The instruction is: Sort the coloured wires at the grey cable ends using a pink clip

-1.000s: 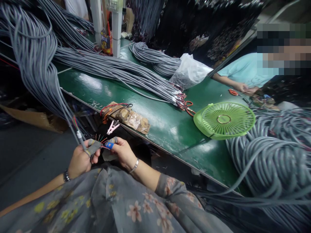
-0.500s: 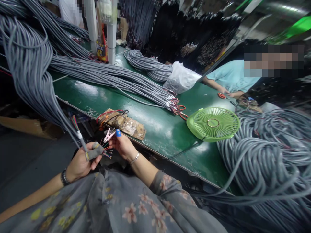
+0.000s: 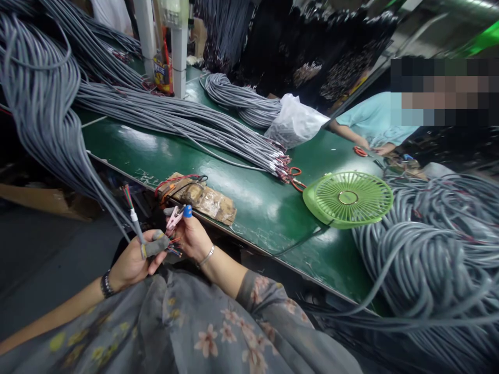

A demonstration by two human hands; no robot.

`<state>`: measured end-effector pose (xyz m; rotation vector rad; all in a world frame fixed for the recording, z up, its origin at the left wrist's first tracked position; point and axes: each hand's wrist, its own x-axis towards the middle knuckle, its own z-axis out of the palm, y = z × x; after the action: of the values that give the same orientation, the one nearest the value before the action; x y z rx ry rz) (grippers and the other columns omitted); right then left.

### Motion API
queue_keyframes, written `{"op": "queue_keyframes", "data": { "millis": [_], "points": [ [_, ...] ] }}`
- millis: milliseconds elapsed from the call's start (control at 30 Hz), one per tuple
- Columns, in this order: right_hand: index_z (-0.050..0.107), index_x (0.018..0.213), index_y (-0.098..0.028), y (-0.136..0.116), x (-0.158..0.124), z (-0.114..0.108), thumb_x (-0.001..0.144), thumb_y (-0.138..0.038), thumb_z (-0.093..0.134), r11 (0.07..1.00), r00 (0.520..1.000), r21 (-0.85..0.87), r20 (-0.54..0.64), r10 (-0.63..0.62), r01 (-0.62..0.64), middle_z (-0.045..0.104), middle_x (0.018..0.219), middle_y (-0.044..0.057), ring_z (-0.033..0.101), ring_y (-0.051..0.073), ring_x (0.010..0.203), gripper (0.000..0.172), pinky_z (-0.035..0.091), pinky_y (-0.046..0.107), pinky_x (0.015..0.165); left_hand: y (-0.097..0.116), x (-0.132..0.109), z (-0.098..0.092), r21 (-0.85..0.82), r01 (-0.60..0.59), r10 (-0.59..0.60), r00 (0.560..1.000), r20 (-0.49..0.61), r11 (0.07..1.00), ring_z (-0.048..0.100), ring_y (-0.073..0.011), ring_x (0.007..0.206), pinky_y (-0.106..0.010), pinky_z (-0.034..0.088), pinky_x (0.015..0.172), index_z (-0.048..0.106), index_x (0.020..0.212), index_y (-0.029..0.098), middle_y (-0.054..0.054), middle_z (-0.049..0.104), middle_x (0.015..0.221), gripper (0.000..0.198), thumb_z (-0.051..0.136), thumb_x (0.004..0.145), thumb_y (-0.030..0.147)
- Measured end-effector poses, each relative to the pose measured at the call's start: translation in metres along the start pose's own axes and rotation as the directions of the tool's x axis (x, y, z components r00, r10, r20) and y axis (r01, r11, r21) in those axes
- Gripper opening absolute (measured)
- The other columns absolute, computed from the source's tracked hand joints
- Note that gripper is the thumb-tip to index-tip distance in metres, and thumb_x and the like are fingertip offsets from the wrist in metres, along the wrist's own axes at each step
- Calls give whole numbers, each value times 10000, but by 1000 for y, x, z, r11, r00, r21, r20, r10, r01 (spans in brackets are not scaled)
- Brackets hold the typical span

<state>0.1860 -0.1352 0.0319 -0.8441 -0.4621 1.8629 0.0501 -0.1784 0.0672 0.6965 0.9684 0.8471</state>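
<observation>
My left hand (image 3: 134,258), with grey covers on its fingertips, is closed around a grey cable (image 3: 137,224). One end of that cable, with a white band and fanned coloured wires (image 3: 127,196), points up beside the hand. More thin coloured wires (image 3: 175,249) stick out past the fingertips toward my right hand (image 3: 195,238). A pink clip (image 3: 173,219) sits in my right hand's fingers, close to these wires; the thumb wears a blue cover. Where exactly the clip's tip meets the wires is hidden.
A wooden block (image 3: 202,200) lies at the green table's (image 3: 257,208) front edge. A green fan (image 3: 346,200) stands at right, beside coiled grey cables (image 3: 429,249). Long cable bundles (image 3: 175,119) cross the table. Opposite, a co-worker (image 3: 370,122) handles things near orange-handled scissors (image 3: 360,151).
The pink clip's two legs look closer together and more upright. My left hand has shifted slightly right, nearer my right hand. The whole view has moved a little.
</observation>
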Motion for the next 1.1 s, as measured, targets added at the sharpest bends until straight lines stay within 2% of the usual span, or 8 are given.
{"op": "queue_keyframes", "data": {
  "millis": [167, 367, 467, 600, 733, 933, 1100],
  "points": [
    [717, 787, -175, 0, 0, 5, 827, -679, 805, 999, 996, 30, -82, -23, 26, 662, 679, 10, 583, 128, 620, 513, 520, 237, 610, -2, 1, -1, 21, 5, -4, 1000, -9, 1000, 353, -30, 301, -136, 250, 306, 599, 563, 169, 39, 543, 397, 687, 978, 392, 716],
    [698, 793, -187, -1, -2, -1, 872, -813, 637, 1000, 1000, -7, -13, 25, -25, 668, 704, 23, 591, 135, 626, 635, 505, 233, 577, 0, -2, 0, 49, 13, -12, 1000, -17, 999, 343, -31, 292, -146, 241, 307, 581, 562, 175, 47, 535, 396, 710, 961, 378, 745],
    [685, 786, -188, -5, -6, -5, 904, -827, 571, 998, 997, 3, 34, 69, -69, 691, 740, 34, 601, 131, 636, 660, 505, 224, 570, 0, -7, -1, 65, 1, 0, 1000, -11, 998, 359, -31, 287, -150, 246, 311, 585, 564, 174, 44, 550, 407, 702, 958, 398, 745],
    [721, 874, -186, -7, -10, -8, 917, -707, 680, 998, 995, -31, 77, 63, -61, 702, 768, 25, 596, 120, 642, 525, 514, 217, 589, 0, -13, -1, 103, -27, 32, 999, -38, 994, 407, -38, 296, -153, 278, 322, 611, 563, 169, 34, 579, 438, 669, 957, 440, 728],
    [740, 919, -177, -8, -11, -8, 913, -610, 743, 998, 998, -66, 59, 18, -14, 686, 758, 15, 580, 111, 643, 433, 500, 204, 581, 2, -14, 2, 109, -58, 66, 995, -74, 992, 431, -40, 313, -151, 289, 329, 626, 548, 165, 25, 592, 455, 646, 945, 474, 722],
    [711, 805, -178, -12, -13, -1, 835, -538, 851, 999, 999, -32, -30, 42, -43, 633, 675, -12, 530, 103, 579, 388, 475, 199, 537, 6, -10, 9, 55, -65, 73, 985, -156, 996, 410, -48, 295, -156, 273, 306, 620, 550, 172, 35, 578, 431, 595, 971, 432, 637],
    [733, 810, -172, -13, -14, 5, 831, -492, 869, 1000, 998, -10, -70, 8, -9, 679, 714, 9, 577, 114, 632, 349, 473, 196, 559, 3, -8, 7, 63, -58, 68, 983, -170, 996, 404, -47, 298, -157, 277, 308, 630, 565, 169, 37, 576, 433, 528, 965, 464, 564]
  ]
}}
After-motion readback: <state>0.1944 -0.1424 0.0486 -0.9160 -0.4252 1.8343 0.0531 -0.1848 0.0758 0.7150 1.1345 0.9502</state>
